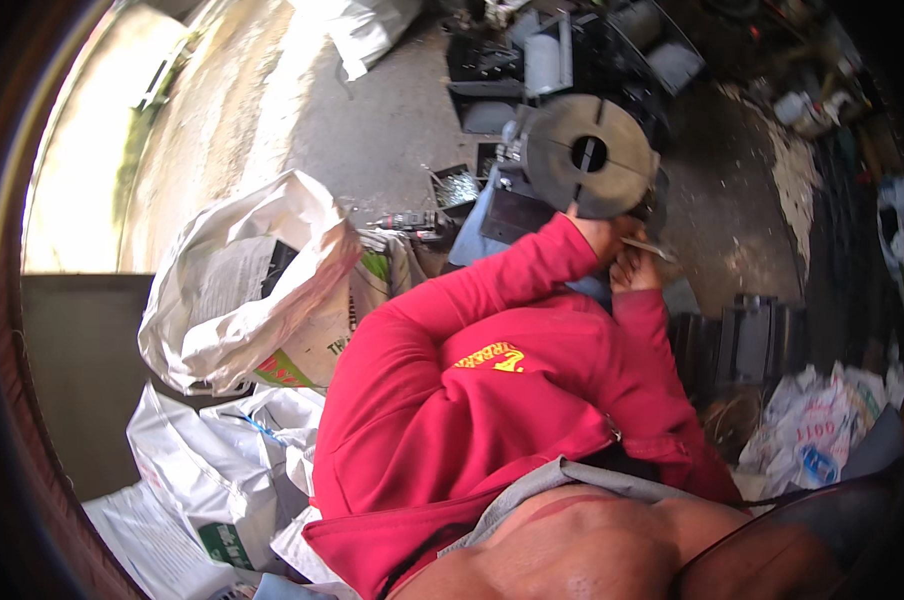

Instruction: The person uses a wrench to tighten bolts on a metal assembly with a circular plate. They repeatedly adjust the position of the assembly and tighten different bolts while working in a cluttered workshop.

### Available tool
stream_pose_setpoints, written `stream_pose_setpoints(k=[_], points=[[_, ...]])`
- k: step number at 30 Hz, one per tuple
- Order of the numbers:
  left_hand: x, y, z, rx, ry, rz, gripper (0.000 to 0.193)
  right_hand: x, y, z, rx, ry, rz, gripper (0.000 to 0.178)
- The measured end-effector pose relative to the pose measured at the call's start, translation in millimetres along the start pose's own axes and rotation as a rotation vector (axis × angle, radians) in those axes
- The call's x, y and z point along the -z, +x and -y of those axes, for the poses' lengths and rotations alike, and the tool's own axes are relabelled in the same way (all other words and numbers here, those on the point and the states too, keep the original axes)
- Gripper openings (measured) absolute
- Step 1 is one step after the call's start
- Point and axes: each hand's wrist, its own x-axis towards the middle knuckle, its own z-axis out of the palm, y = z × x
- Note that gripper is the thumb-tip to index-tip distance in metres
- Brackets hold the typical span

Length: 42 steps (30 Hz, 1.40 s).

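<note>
A round grey-brown metal disc (542,165), with a central hole and slots cut toward its rim, sits in front of me. At its near edge is my left hand (599,236), with one fingertip against the rim; its other fingers are mostly hidden. Just right of it and nearer to me, my right hand (633,270) has its fingers curled closed around a slim silver metal tool (649,246). That tool spans the space between both hands, and its exact kind is too small to tell. What lies beneath the disc is hidden.
A large open white sack (197,300) stands at left, above crumpled white bags (207,475). A small box of metal pieces (456,188) and a power drill (408,221) lie left of the disc. Black bins (484,65) are behind it. Another plastic bag (812,425) lies at right.
</note>
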Motion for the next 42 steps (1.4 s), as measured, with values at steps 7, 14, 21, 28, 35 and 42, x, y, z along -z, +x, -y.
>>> stream_pose_setpoints(k=[7, 14, 21, 28, 35, 42], points=[[17.2, -6.1, -13.3, -0.025, 0.072, -0.17, 0.03, -18.4, -13.7, 4.8, -0.001, -0.039, 0.006, 0.021], [22.0, -2.8, -21.1, -0.018, 0.038, -0.136, 0.029, -25.5, -19.5, 2.7, 0.039, -0.048, -0.042, 0.016], [24.5, 1.8, -21.5, -0.08, 0.138, -0.074, 0.033, -22.4, -16.8, 5.3, 0.022, -0.088, 0.007, 0.016], [20.5, -4.6, -10.9, -0.073, 0.138, -0.096, 0.035, -28.1, -21.9, 2.5, 0.051, -0.056, -0.039, 0.021], [18.3, -1.1, -20.5, -0.04, 0.183, -0.059, 0.02, -22.4, -18.9, 0.9, 0.08, -0.064, -0.03, 0.024], [17.1, 1.3, -19.4, -0.087, 0.145, -0.125, 0.022, -37.4, -19.0, 12.0, 0.079, -0.221, -0.124, 0.019]])
